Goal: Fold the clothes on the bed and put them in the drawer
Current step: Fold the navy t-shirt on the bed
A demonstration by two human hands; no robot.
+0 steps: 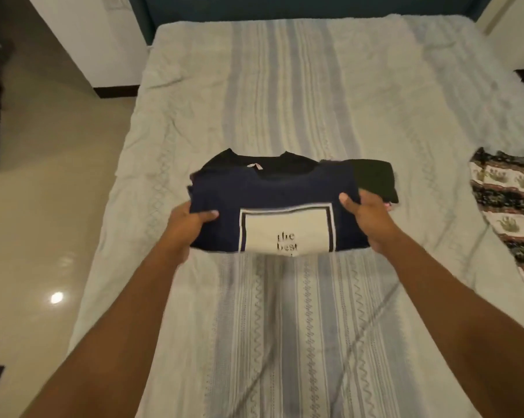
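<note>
Folded clothes form a flat stack over the middle of the bed, held between both hands; the folding of this pile looks finished, and the step in hand is, as I read it, the pick-up for the carry to the drawer, which is nowhere in view. On top lies a navy shirt with a white printed panel facing up and its neckline turned to the far side; a black garment shows under it at the far edge, and a second black piece sticks out to the right. The left hand grips the left edge, thumb on top and fingers tucked out of sight beneath; the right hand clasps the right edge the same way. The near edge seems raised off the cover, with a shadow under it; whether the far edge rests on the bed I cannot tell. The next move calls for even pressure from both sides and a level lift, so the layers neither slide nor sag; the offset black piece looks likeliest to slip. A patterned garment lies apart at the bed's right side, seemingly not yet folded; so the task is only partly done.
</note>
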